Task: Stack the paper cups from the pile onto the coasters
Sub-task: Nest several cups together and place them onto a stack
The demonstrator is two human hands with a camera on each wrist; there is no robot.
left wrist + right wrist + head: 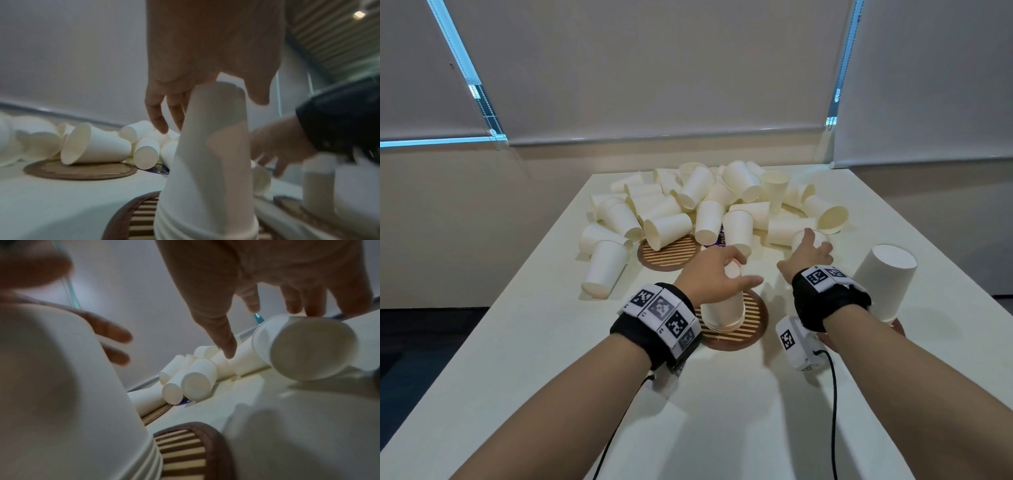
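Note:
A stack of upturned white paper cups (722, 311) (209, 178) (61, 402) stands on the near striped brown coaster (756, 318) (131, 216). My left hand (746, 272) (207, 110) hovers over the stack's top, palm on it, fingers and thumb loosely spread. My right hand (803, 250) (271, 332) reaches over a cup lying on its side (798, 240) (304, 350) at the near edge of the pile (722, 195). Its fingers are spread above that cup and its thumb points down on the left. Neither hand holds anything.
A second stack of upturned cups (883, 284) stands on a coaster (899, 329) at the right. A far coaster (671, 255) has a loose cup (667, 229) lying across it. A purple printed item (720, 240) shows under the pile. The white table (517, 377) drops off at the left.

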